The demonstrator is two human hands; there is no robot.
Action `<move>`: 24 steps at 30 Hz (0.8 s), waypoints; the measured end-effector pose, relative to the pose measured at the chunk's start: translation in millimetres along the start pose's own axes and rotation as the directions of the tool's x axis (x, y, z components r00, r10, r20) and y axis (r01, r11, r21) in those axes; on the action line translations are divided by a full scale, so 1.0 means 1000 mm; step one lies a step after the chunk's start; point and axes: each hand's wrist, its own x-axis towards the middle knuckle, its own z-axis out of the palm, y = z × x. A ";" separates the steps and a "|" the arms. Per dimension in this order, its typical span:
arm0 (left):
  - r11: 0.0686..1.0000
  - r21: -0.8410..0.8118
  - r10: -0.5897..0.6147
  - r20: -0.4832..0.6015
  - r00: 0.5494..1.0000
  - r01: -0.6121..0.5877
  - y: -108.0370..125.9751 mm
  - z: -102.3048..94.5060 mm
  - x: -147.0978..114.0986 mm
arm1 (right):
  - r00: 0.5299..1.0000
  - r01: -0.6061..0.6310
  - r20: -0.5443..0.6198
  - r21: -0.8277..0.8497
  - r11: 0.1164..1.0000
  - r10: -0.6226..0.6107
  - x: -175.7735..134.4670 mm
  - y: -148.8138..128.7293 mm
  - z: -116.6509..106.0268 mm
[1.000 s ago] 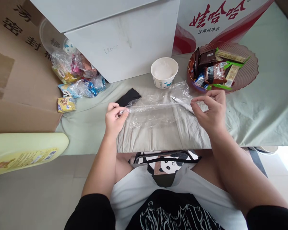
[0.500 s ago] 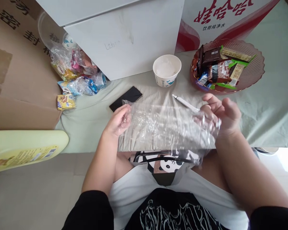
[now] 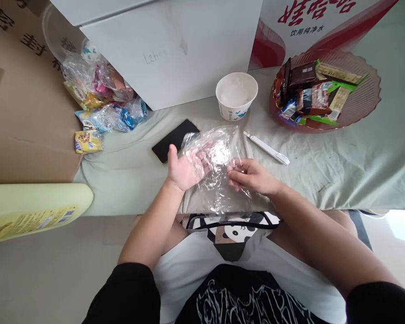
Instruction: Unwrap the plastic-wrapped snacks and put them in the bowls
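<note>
The right hand [image 3: 251, 174] pinches clear plastic film [image 3: 219, 173] mid-frame; the left hand [image 3: 186, 171], thumb spread from its fingers, touches it. Above, a paper cup [image 3: 234, 111] holds something whitish; upper right, a pink bowl [image 3: 369, 92] holds wrapped snacks [image 3: 313, 99].

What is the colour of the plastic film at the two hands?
The plastic film is transparent and colourless, with whitish glints (head view).

The space between the left hand [image 3: 186, 171] and right hand [image 3: 251, 177] is filled by clear film [image 3: 217, 182]. Forward passage is flanked by the phone [image 3: 168, 143] and a white pen-like tool [image 3: 267, 147], and blocked by the paper cup [image 3: 235, 110]; open cloth [image 3: 327, 168] is found before the bowl [image 3: 367, 101].
</note>
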 end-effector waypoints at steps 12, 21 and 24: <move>0.963 0.209 -0.180 0.044 0.983 0.168 -0.012 0.010 -0.004 | 0.847 0.235 -0.384 -0.349 0.907 -0.367 0.003 0.012 -0.008; 0.976 0.127 0.176 0.034 0.984 -0.179 -0.010 0.009 0.003 | 0.735 0.405 -0.490 -0.238 0.883 -0.469 0.001 0.015 -0.012; 0.960 0.190 0.213 -0.027 0.977 -0.204 -0.011 0.005 0.005 | 0.835 0.330 -0.461 -0.016 0.944 -0.300 0.002 0.016 -0.012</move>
